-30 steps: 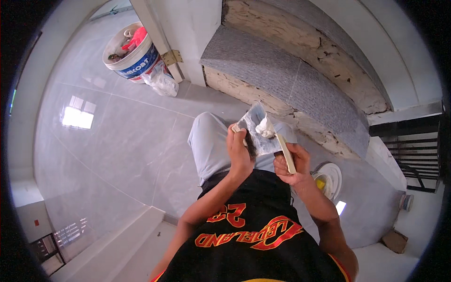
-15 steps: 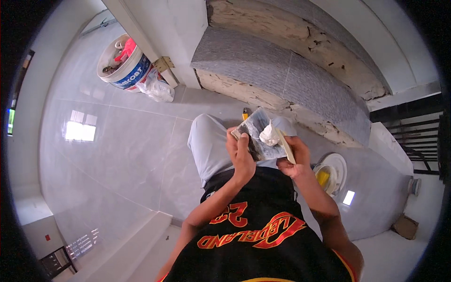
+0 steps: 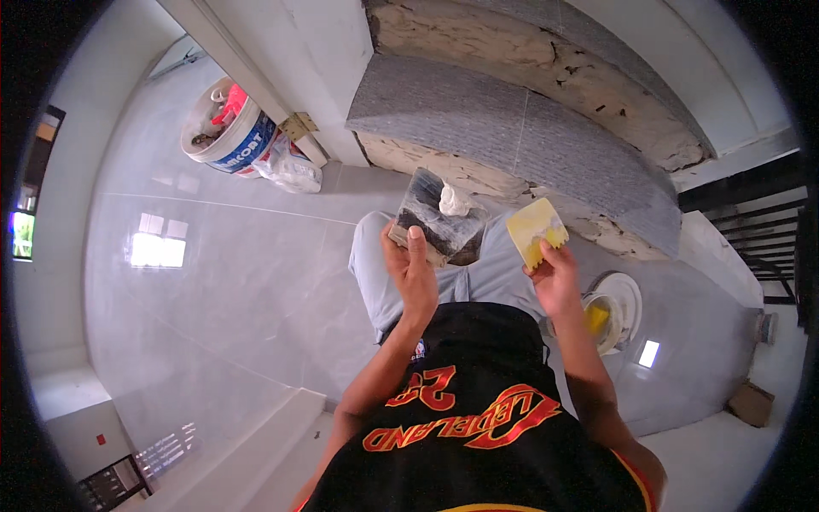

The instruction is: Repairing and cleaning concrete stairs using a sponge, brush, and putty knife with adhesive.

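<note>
My left hand (image 3: 413,271) grips the near edge of a flat, smeared dark board (image 3: 431,218), thumb on top, over my lap. A lump of white putty (image 3: 455,200) sits on the board's far part. To the right, my right hand (image 3: 554,277) is closed on a yellow notched spreader (image 3: 536,229), held by its toothed edge. Whitish paste smears the spreader's face. The spreader is apart from the board, in front of the lower step.
Grey-topped steps (image 3: 452,107) with rough, unfinished risers rise ahead. A white bucket (image 3: 226,141) holding red and other items stands far left by the door frame, a plastic bag (image 3: 292,166) beside it. Right of me are a small tub (image 3: 604,328) with something yellow inside and a white lid (image 3: 630,299).
The spreader has left the putty and swung up to the right, its face now showing. The board has shifted left, and the lump now lies near its far edge.
</note>
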The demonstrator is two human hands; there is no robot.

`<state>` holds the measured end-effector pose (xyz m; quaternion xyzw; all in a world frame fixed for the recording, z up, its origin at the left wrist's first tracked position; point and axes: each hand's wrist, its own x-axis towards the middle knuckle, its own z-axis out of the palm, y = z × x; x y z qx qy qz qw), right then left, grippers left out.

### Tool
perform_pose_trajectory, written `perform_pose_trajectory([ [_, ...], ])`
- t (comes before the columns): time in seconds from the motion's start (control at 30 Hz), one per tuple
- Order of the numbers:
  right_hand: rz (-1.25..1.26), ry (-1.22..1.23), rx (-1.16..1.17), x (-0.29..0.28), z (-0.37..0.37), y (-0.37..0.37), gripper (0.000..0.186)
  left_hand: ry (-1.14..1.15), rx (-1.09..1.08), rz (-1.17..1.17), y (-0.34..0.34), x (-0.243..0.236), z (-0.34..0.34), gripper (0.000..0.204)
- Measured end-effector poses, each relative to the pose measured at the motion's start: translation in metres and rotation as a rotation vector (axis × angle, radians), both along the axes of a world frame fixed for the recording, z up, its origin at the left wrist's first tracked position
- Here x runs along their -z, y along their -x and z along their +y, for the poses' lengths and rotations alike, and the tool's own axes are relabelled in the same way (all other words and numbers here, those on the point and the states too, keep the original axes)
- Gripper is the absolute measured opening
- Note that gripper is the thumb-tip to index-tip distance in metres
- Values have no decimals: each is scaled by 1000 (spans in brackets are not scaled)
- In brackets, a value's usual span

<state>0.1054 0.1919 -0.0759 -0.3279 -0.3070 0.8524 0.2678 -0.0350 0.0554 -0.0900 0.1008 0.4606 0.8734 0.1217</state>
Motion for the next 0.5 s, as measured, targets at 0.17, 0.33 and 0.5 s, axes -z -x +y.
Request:
perform_pose_trajectory([
  [0.17, -38, -182, -160, -6, -16, -4, 21, 96, -39, 118, -8, -1, 0, 31],
  [0.33, -49, -237, -265, -1, -12, 2, 20, 310, -84, 340, -33, -3, -1, 19],
  [0.5, -49, -313, -356, -3, -3, -5, 19, 388, 38, 911, -16, -4, -11, 25],
])
